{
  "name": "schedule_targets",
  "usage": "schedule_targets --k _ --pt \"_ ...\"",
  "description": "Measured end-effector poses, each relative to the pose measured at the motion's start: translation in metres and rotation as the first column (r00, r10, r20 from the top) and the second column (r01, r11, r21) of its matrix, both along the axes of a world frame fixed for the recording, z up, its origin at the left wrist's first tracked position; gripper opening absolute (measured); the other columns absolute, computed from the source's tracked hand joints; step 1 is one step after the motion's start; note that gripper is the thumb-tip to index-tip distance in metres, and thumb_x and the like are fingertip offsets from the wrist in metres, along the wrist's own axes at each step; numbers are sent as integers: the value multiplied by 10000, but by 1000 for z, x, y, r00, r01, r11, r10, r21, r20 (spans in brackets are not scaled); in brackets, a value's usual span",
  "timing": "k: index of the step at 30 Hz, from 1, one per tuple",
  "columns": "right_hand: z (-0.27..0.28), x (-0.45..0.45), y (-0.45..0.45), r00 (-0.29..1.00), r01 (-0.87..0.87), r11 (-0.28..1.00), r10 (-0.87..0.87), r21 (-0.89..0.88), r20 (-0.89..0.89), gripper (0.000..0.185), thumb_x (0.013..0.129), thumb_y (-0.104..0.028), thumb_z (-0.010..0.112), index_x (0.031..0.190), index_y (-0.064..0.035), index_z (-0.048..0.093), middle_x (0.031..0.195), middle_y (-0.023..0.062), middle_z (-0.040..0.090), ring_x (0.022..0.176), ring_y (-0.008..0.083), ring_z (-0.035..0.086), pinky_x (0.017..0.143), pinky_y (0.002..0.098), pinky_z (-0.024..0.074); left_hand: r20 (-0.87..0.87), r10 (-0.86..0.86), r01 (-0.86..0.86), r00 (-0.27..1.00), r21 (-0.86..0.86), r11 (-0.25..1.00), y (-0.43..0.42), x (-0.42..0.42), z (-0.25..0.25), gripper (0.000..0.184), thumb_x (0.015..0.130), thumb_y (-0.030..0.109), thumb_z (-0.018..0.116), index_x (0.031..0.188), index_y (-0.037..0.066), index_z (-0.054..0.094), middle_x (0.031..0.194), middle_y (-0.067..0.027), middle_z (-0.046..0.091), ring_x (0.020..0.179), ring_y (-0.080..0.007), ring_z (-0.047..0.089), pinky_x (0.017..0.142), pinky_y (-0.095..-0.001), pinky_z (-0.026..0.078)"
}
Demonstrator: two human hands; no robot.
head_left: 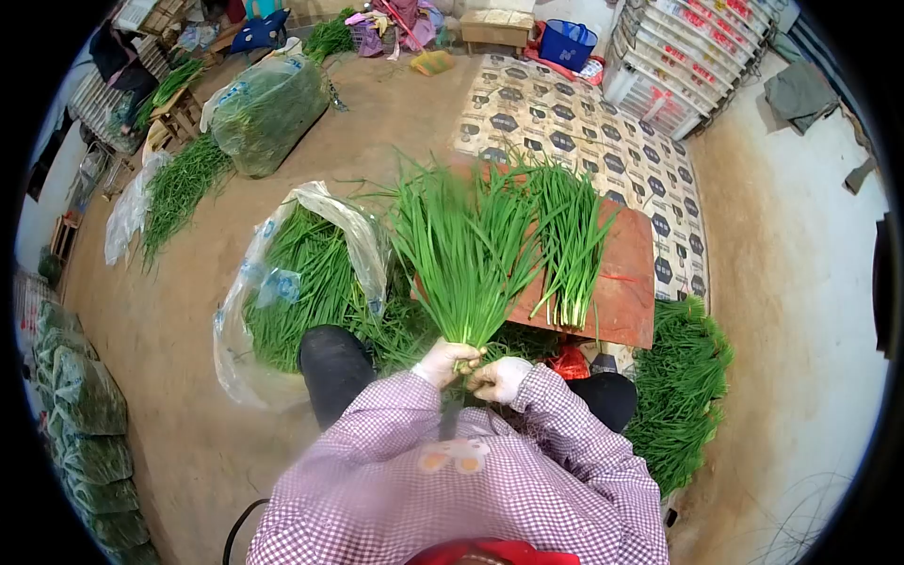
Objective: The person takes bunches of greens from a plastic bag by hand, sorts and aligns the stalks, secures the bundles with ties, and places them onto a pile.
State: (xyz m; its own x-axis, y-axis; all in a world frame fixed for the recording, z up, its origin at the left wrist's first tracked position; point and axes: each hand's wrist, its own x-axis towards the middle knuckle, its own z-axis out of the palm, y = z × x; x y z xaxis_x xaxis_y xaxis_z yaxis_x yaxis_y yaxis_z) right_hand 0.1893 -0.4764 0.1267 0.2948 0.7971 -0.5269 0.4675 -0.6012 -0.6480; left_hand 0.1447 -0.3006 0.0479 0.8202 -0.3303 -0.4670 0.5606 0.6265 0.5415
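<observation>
My left hand is closed around the lower stems of a bunch of garlic chives, whose long green leaves fan out away from me. Just right of it, at the stem ends, my right hand has its fingers curled together; whatever they pinch is too small to make out. Beyond my right knee, a second bunch of chives lies on a reddish-brown board, its pale stem ends toward me. By my left knee an open clear plastic bag holds loose chives.
A large pile of chives sits at my right. Stuffed bags line the left side. Farther off are a full bag, loose chives on plastic, stacked white crates, a blue basket and a patterned floor sheet.
</observation>
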Motion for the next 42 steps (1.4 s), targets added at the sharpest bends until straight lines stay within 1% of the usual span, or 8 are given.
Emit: schedule_targets --k 8,17,22,23,25,29,33,42 --pt "65 17 98 834 296 946 -324 133 446 724 830 -433 591 1414 -98 324 825 205 670 751 353 661 696 428 530 61 94 -91 994 -54 994 -1 -10 16 207 776 15 638 981 -11 633 883 -89 657 787 -184 635 713 -297 537" --pt "52 5 99 747 14 985 -126 174 653 219 856 -294 567 955 -147 696 922 73 653 842 241 653 742 358 527 15 44 -44 999 -46 998 9 -18 15 202 784 9 631 983 -26 632 899 -101 661 791 -185 638 708 -298 538" --pt "40 -13 83 961 264 907 -275 327 -12 226 851 -184 609 1018 -53 686 955 109 701 806 199 661 758 329 536 7 15 -15 1000 -28 999 8 -18 16 200 789 5 627 985 -34 632 908 -108 663 793 -186 640 705 -299 539" --pt "39 -18 76 510 637 765 -324 96 -797 223 833 -129 650 1015 -5 677 956 132 698 778 166 654 724 306 541 4 8 -8 1000 -22 1000 7 -19 17 200 789 4 627 985 -36 632 910 -109 664 793 -186 640 705 -299 539" --pt "49 -24 67 532 540 804 -97 249 -841 205 852 -116 661 990 35 670 774 81 689 605 116 630 582 231 517 -2 -1 1 1000 -6 1000 6 -19 18 199 791 3 625 986 -39 632 914 -112 665 794 -187 641 703 -299 539" --pt "47 -28 38 933 -291 908 340 302 -123 364 788 -266 705 1089 -63 680 955 131 696 822 154 656 793 295 526 -36 103 -99 994 93 991 -2 -24 31 192 791 -1 623 974 -59 629 917 -121 669 763 -193 649 686 -293 544" --pt "66 20 12 641 738 647 -586 190 -495 247 889 -271 622 890 -32 685 814 65 700 552 97 580 477 228 481 65 56 -58 996 16 998 2 -25 21 200 764 -17 599 953 -82 598 733 -109 610 611 -178 578 522 -251 451" --pt "74 106 8 508 409 852 -510 327 694 271 880 -145 528 1121 -167 651 1001 101 679 890 280 655 757 365 529 88 -36 27 996 101 994 3 -35 27 180 808 -16 582 981 -58 610 704 -46 588 553 -94 496 469 -207 359"
